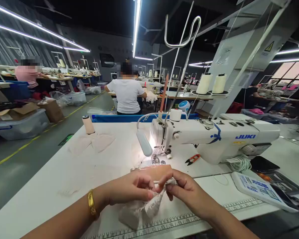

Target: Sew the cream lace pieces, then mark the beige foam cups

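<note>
My left hand (129,189), with a gold bracelet (91,203) at the wrist, pinches a piece of white lacy fabric (151,205). The fabric's other end is gripped between thumb and fingers of my right hand (184,189). It hangs bunched between both hands, over the front of the table. Just beyond is the lit needle area of a white JUKI sewing machine (224,132). A tan-coloured piece (154,172) lies flat before the needle plate, partly hidden by my fingers.
Orange-handled thread snips (193,159) lie under the machine arm. A control panel (261,189) sits at right, a printed ruler (174,225) along the front edge. Pale fabric pieces (92,142) and a thread cone (88,124) are at left. A person in a white shirt (127,94) sits ahead.
</note>
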A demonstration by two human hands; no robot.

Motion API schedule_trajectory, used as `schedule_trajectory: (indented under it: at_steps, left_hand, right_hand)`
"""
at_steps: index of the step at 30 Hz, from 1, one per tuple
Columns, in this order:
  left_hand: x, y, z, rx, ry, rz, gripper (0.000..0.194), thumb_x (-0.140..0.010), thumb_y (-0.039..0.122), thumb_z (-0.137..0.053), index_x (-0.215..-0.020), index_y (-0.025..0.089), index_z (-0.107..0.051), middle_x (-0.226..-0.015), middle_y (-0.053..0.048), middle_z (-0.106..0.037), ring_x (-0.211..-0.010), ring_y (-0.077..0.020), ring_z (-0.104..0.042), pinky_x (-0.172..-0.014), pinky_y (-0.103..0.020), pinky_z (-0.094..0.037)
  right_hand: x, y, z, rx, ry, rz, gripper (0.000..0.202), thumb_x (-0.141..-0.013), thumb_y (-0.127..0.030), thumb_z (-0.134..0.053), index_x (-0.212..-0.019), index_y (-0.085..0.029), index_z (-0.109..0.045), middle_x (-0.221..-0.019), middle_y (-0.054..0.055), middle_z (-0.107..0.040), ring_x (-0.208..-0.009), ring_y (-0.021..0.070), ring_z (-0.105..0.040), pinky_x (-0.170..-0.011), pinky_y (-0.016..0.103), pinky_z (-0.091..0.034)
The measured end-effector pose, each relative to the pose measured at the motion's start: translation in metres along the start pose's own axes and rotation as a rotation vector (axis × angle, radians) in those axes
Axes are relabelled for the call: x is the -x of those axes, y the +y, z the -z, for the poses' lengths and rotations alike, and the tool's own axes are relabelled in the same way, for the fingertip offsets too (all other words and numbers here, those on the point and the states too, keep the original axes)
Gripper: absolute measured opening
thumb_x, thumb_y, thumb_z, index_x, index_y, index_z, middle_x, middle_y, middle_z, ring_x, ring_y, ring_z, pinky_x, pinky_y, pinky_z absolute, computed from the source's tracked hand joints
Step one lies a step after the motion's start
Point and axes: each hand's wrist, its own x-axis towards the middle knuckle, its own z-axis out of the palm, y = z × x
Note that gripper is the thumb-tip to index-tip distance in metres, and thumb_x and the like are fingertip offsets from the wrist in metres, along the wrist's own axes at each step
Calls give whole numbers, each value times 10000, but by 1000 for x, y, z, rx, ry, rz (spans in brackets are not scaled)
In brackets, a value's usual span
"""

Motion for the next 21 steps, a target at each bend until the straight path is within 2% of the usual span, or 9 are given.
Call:
schedule_trajectory:
  at_steps: [4,6,9,10,12,15,18,19,21]
  left_hand:
    - [1,0,-1,-97,117,23,404,-924,565,-681,-842,197,-534,-775,43,-458,-705,-133,-365,-617,-268,-278]
    - [3,7,-7,-211,177,20,373,-974,537,-615,-836,208,-509,-769,49,-442,-695,-133,-362,-613,-267,-292]
    - [6,24,-22,-394,221,17,286,-1001,421,-563,-812,212,-514,-756,47,-462,-680,-134,-405,-617,-271,-327]
    - [8,30,-28,-438,223,20,254,-1004,383,-549,-817,212,-531,-756,45,-481,-681,-134,-421,-619,-271,-333]
    - [16,42,-39,-482,201,58,220,-1009,349,-531,-836,218,-567,-750,49,-502,-681,-131,-430,-612,-268,-329]
    - [30,55,-49,-393,127,168,229,-1012,409,-555,-884,233,-627,-761,48,-509,-704,-136,-433,-602,-266,-311]
    - [33,54,-47,-175,60,193,273,-981,503,-610,-942,236,-648,-747,47,-471,-689,-139,-410,-583,-266,-288]
    - [29,50,-43,-132,69,183,300,-975,527,-613,-938,230,-635,-731,51,-453,-668,-136,-396,-572,-266,-281]
    - [14,36,-31,-174,157,142,340,-978,547,-586,-882,221,-583,-720,54,-438,-648,-136,-390,-569,-267,-286]
  right_hand:
    - [4,9,27,-72,-18,38,157,-947,-327,-682,-843,-229,-747,-1122,63,-739,-1082,236,-633,-956,369,-460]
    - [3,15,34,-162,-29,-22,206,-945,-433,-688,-970,-239,-755,-1267,79,-692,-1165,258,-611,-987,389,-449]
    - [1,19,33,-120,-59,-96,461,-925,-516,-728,-1310,-275,-655,-1372,94,-625,-1260,274,-569,-1027,404,-436]
    - [1,16,30,-45,-78,-127,539,-894,-488,-774,-1369,-286,-617,-1334,84,-634,-1239,268,-577,-1024,397,-438]
    - [4,6,23,147,-130,-201,602,-778,-376,-876,-1328,-292,-646,-1185,36,-660,-1116,244,-605,-956,350,-457]
    - [16,-15,19,281,-253,-307,331,-701,-298,-852,-1006,-247,-735,-915,-32,-621,-809,164,-560,-719,260,-436]
    - [22,-27,28,151,-390,-289,210,-726,-350,-789,-821,-212,-662,-813,-39,-568,-692,129,-481,-613,234,-380]
    - [20,-27,33,128,-391,-274,233,-743,-383,-788,-809,-210,-646,-807,-35,-564,-694,131,-480,-611,233,-379]
    - [7,-20,44,205,-283,-243,284,-774,-445,-797,-805,-210,-639,-790,-30,-568,-717,147,-499,-626,238,-391]
